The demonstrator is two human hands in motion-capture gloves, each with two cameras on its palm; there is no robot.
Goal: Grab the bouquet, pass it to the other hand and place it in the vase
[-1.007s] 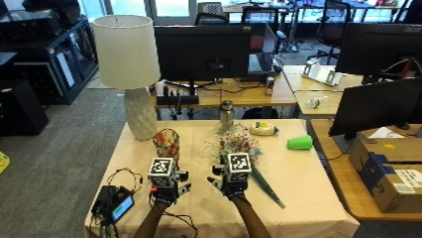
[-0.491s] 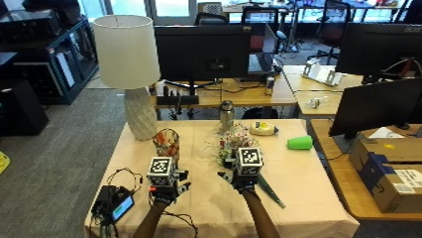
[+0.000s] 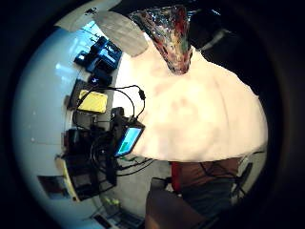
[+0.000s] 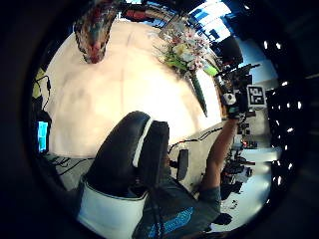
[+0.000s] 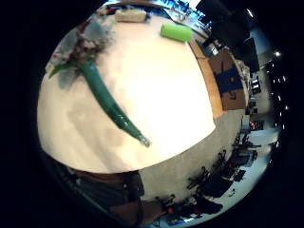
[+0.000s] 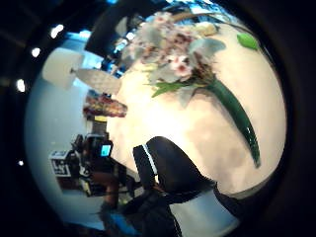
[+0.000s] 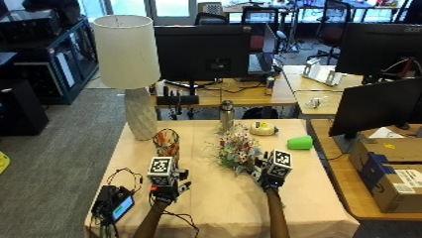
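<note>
A bouquet (image 7: 237, 148) of pale pink flowers lies on the beige tablecloth, its green wrapped stem (image 5: 111, 109) pointing toward the table's front edge. My right hand (image 7: 272, 177) hovers just above that stem and holds nothing; the stem rests free on the cloth (image 6: 237, 118). The multicoloured glass vase (image 7: 167, 144) stands upright left of the flowers, also seen in the left palm view (image 3: 169, 36). Nearer the front edge than the vase, my left hand (image 7: 163, 188) hangs over bare cloth with relaxed fingers, empty.
A white lamp (image 7: 131, 74) stands at the back left. A metal bottle (image 7: 226, 115), a yellow object (image 7: 264, 129) and a green cup (image 7: 300, 143) sit behind the bouquet. A small screen device with cables (image 7: 115, 204) lies at the front left corner.
My right hand has shifted to the right, from over the flower heads to above the stem. The left hand has barely moved.
</note>
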